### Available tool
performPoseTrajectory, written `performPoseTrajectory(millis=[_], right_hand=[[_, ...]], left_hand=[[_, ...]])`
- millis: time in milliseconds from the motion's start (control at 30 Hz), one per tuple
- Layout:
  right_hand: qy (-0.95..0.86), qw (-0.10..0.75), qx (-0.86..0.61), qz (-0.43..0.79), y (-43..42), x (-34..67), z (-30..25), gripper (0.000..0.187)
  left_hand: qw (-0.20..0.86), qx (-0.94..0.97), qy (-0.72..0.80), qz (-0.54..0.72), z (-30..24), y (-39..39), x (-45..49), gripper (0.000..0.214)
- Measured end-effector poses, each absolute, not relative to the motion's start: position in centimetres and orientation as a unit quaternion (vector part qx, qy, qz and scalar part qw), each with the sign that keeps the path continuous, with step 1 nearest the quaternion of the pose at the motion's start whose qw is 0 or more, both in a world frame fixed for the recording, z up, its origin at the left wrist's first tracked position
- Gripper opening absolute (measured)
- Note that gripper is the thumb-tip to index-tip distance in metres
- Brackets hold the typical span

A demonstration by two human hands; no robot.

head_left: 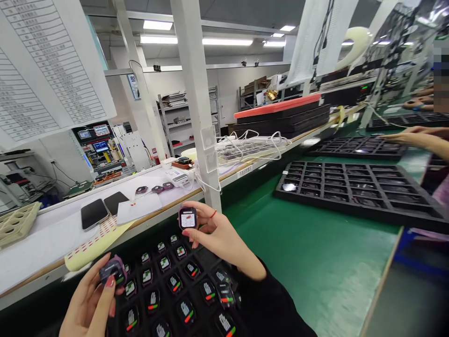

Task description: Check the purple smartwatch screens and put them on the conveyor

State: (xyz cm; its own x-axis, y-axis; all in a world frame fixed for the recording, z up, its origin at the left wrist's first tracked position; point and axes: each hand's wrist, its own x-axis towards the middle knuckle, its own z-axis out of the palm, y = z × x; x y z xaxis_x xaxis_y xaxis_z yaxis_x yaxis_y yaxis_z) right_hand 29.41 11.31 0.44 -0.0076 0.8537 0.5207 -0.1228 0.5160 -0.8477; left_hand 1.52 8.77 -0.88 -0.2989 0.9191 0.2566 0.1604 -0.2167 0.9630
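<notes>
Between the thumb and fingers of my left hand (93, 299) is a smartwatch (111, 272) with a purple case and a dark screen, the thumb lying on its face. My right hand (219, 234) grips another purple-cased smartwatch (188, 218) by its edges, and its lit white screen faces me. Below both hands lies a black foam tray (199, 292) with rows of watches in its slots. Many of those screens glow with green, red or white patches. One watch (225, 294) sits tilted over its neighbours at the tray's right side.
Above the tray, a shelf (66, 238) carries two phones (94, 214), loose watches (162, 187) and a yellow sticker sheet (94, 243). A white post (196, 93) rises beside my right hand. More black trays (358, 187) rest on the green bench, where a co-worker's hand (407, 135) reaches in.
</notes>
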Motion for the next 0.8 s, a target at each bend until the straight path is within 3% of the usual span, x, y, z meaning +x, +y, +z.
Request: performPoseTrajectory(millis=[267, 633, 800], right_hand=[[-0.579, 0.598, -0.276, 0.481, 12.8, 27.7, -0.6, 0.061], [-0.593, 0.583, -0.304, 0.465, 13.2, 27.0, -0.7, 0.044], [-0.562, 0.606, -0.297, 0.478, 13.3, 27.0, -0.7, 0.053]], left_hand=[[0.301, 0.509, 0.544, 0.595, -0.3, 8.3, 1.8, 0.071], [0.299, 0.5, 0.563, 0.587, -0.1, 7.8, 1.8, 0.071], [0.294, 0.512, 0.554, 0.587, -0.4, 8.1, 1.5, 0.07]])
